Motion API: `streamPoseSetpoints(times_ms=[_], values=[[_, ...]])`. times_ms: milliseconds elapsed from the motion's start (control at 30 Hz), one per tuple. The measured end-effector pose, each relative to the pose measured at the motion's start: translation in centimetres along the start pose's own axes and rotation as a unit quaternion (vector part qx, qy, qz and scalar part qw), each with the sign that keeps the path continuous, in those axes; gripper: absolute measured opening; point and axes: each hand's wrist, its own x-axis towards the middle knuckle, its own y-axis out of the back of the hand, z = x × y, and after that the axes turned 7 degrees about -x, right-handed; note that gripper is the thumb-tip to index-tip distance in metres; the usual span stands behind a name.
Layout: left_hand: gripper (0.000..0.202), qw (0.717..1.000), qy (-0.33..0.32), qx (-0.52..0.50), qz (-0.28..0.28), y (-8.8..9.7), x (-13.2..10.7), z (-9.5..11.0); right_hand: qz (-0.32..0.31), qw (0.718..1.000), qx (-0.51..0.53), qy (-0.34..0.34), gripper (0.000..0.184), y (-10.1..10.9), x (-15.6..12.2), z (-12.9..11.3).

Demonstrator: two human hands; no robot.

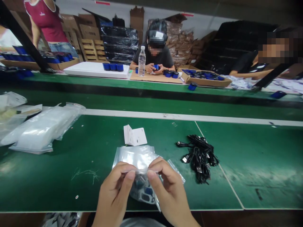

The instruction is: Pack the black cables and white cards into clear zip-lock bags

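Two pinches, left hand [113,195], right hand [169,192], clamped on clear plastic bag [138,157], coiled black cables [200,157] beside

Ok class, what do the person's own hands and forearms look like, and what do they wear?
The left hand and the right hand are bare: no gloves, rings or watch show, and no sleeve covers the forearms in view. The thumbnails are trimmed short.

Single head-worn cam, facing forward and down across green tabletop [47,186]; left hand [113,194] and right hand [169,189] close, bottom center.
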Motion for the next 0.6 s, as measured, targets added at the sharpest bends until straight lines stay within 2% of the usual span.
streamPoseSetpoints(times_ms=[133,267,400,500,600], values=[[0.015,0.998,0.045,-0.046,0.011,-0.09,-0.11,0.66,-0.011,1.0,-0.008,0.0,0.017,0.4,-0.05,-0.42],[0.015,0.997,0.059,-0.057,0.012,-0.08,-0.21,1.02,-0.031,0.999,-0.02,0.005,0.018,0.79,0.02,-0.68],[0.017,0.995,0.085,-0.048,-0.028,0.1,-0.06,1.14,-0.073,0.996,-0.051,0.006,0.018,0.98,0.22,-0.84],[0.017,0.994,0.085,-0.04,-0.048,0.06,0.06,1.1,-0.064,0.994,-0.077,0.031,0.018,0.53,0.06,-0.72],[0.016,0.997,0.06,-0.008,-0.038,0.46,0.05,0.86,-0.051,0.99,-0.111,0.07,0.017,0.11,-0.27,-0.64]])
